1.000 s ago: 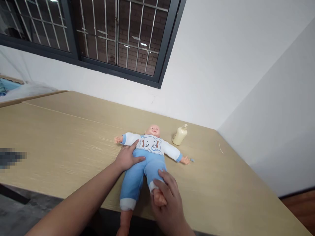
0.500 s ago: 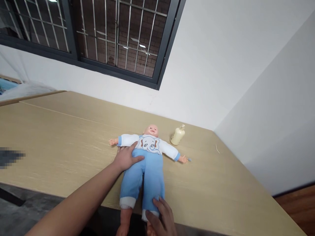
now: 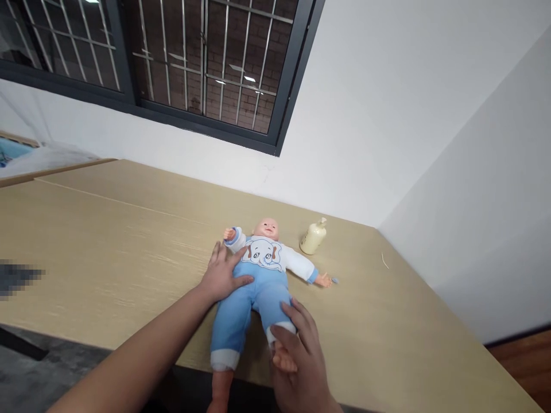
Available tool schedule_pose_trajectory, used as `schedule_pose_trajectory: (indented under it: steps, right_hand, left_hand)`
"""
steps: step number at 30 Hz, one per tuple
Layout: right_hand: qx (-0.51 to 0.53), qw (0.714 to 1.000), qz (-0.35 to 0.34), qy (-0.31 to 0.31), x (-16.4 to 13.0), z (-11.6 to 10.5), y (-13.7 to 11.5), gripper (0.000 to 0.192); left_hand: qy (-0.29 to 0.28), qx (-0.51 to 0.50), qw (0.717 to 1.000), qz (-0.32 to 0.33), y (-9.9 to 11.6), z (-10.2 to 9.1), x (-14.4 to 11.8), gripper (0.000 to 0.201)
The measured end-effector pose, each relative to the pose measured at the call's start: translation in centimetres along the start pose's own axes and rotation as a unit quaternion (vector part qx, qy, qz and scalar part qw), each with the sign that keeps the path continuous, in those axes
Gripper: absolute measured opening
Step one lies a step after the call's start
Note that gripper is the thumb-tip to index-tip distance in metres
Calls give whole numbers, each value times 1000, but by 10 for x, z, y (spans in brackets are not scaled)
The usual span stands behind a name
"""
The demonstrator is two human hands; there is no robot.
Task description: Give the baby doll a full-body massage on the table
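A baby doll (image 3: 258, 278) in a blue and white outfit with an elephant face on the chest lies on its back on the table. My left hand (image 3: 220, 275) rests flat on the side of its torso, fingers spread and thumb across the belly. Around the doll's lower leg, at the white trouser cuff, my right hand (image 3: 303, 355) is closed; the leg is bent up and the bare foot (image 3: 284, 358) shows beside my palm. The doll's other leg (image 3: 224, 367) hangs past the table's front edge. One doll arm is raised, the other stretched out sideways.
A cream pump bottle (image 3: 314, 236) stands behind the doll on the wooden table (image 3: 387, 332). Near the outstretched doll hand lies a small bluish bit (image 3: 335, 280). A thin strand (image 3: 384, 260) lies farther right. Walls and a barred window (image 3: 206, 63) border the table.
My right hand has lifted the doll's leg, bending it up and toward the torso. The doll's arm near my left hand has risen from its outstretched position. My left hand stays on the torso.
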State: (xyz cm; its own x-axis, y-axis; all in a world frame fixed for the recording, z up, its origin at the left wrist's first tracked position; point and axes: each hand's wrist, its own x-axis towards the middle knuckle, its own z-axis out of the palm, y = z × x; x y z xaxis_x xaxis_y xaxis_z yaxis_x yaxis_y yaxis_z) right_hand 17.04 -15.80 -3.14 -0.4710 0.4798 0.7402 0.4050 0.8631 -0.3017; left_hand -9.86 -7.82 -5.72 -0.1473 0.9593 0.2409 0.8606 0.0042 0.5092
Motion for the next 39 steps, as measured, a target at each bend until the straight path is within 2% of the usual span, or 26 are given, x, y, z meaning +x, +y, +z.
schedule_pose_trajectory:
  steps: [6,12,18,22,26,32,39]
  right_hand:
    - [1,999,-2,-45,31,17,27,45]
    - [-7,999,2,-49,36,43,48,44]
    - [-17,998,33,-47,32,50,49,45]
    - [-19,999,33,-34,28,42,38,40]
    - [-29,999,31,-33,15,30,19,40]
    - [-62,998,14,-26,-25,17,-10,44]
    - [-129,991,27,-15,-75,28,-19,47]
  left_hand:
    - [-12,-16,999,35,-4,3,2,79]
    - [-17,-13,998,61,-10,8,5,77]
    - [-11,-19,998,55,-10,9,6,77]
    - [-17,-20,1000,5,-5,5,4,89]
    - [-39,-17,998,-48,0,0,2,103]
    - [-37,-45,997,-58,3,-5,0,100]
    - [-28,-80,995,-57,4,-5,-5,89]
